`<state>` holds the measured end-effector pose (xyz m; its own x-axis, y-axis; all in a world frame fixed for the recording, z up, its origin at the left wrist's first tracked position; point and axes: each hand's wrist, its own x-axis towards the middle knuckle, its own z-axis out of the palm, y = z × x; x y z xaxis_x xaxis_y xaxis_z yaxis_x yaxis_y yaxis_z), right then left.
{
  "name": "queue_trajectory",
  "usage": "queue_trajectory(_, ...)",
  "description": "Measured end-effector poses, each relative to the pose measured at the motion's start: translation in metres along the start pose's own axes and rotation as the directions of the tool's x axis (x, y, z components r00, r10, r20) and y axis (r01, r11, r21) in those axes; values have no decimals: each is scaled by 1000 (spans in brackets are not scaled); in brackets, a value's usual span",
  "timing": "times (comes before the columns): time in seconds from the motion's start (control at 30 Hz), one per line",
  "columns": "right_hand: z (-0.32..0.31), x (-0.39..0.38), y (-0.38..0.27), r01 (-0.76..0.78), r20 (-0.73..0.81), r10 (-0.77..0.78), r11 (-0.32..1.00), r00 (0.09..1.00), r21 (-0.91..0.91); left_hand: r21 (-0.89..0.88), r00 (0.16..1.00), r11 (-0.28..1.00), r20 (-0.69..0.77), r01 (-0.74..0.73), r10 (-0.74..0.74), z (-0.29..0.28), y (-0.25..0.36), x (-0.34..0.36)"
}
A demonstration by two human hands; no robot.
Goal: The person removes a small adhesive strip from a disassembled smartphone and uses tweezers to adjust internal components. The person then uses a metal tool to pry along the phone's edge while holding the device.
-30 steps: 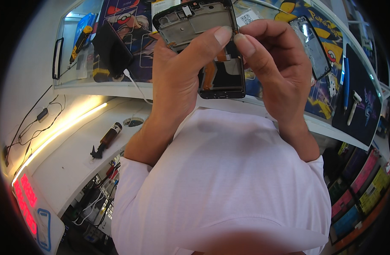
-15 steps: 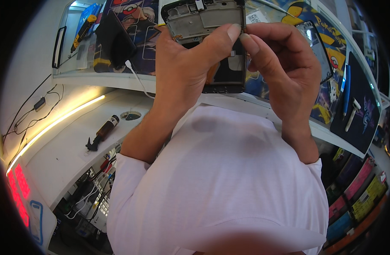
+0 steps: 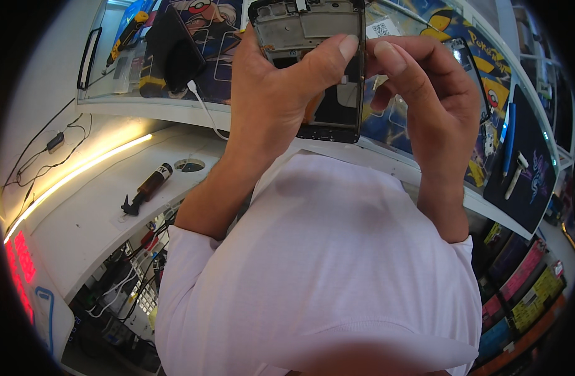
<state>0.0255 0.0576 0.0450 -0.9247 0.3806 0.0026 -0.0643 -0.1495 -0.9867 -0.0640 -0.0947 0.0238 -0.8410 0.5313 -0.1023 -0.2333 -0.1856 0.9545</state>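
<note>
Over the near edge of the white-rimmed counter, an opened phone is held up, its grey upper part bare and a bit of orange ribbon showing lower down. The left hand has its fingers gripping it from the left, thumb laid across the front toward the right edge, the rest hidden behind. The right hand is at that right edge, its thumb and forefinger tips close together; from here I can't tell whether they pinch anything small or touch the phone.

To the left on the counter lie a dark phone, a white cable with its plug by the lower corner, and a yellow and black knife. Over on the right, a blue tool and a white-handled tool rest on a black mat. A brown bottle with a black nozzle lies on the lower white ledge.
</note>
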Motion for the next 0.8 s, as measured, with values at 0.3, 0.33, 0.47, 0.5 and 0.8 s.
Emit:
queue_trajectory(0.3, -1, 0, 5, 8, 66, -12, 998, 998, 60, -85, 997, 994, 35, 76, -73, 12, 30, 1)
queue_trajectory(0.33, -2, 0, 6, 8, 74, -12, 998, 997, 59, -137, 990, 984, 95, 114, -101, 11, 36, 2)
queue_trajectory(0.47, -2, 0, 9, -28, 88, 20, 995, 996, 92, -164, 989, 978, 88, 129, -116, 12, 40, 5)
queue_trajectory(0.5, -2, 0, 10, -31, 92, 22, 994, 996, 102, -121, 994, 987, 40, 103, -99, 13, 37, 4)
queue_trajectory(0.8, -1, 2, 7, -62, 86, 55, 995, 995, 78, -124, 1000, 992, 19, -3, 6, 10, 26, 3)
